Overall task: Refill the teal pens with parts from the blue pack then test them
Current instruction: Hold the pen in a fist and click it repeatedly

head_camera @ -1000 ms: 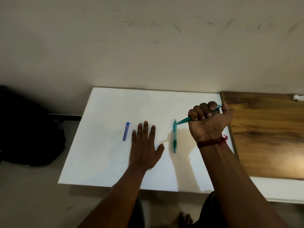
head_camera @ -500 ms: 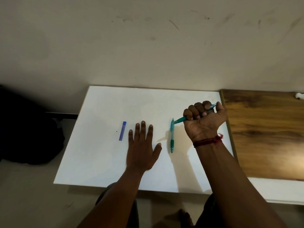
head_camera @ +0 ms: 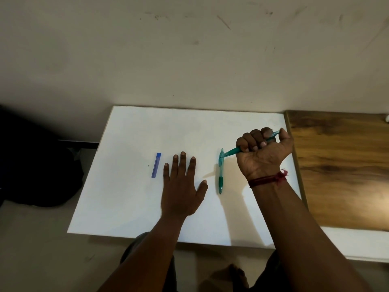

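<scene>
My right hand (head_camera: 263,152) grips a teal pen (head_camera: 231,152) in a fist, its tip pointing left and down toward the white board (head_camera: 134,131). A second teal pen (head_camera: 220,172) lies on the board just left of that fist, running front to back. My left hand (head_camera: 181,186) rests flat on the board with fingers straight. The slim blue pack (head_camera: 156,165) lies on the board just left of my left fingers, apart from them.
A wooden tabletop (head_camera: 341,169) adjoins the board on the right, with a small white object (head_camera: 387,118) at its far edge. The wall stands right behind. A dark bag (head_camera: 35,165) sits on the floor to the left. My knees show below the front edge.
Both hands and the pens keep nearly the same places; only the camera view has shifted slightly.
</scene>
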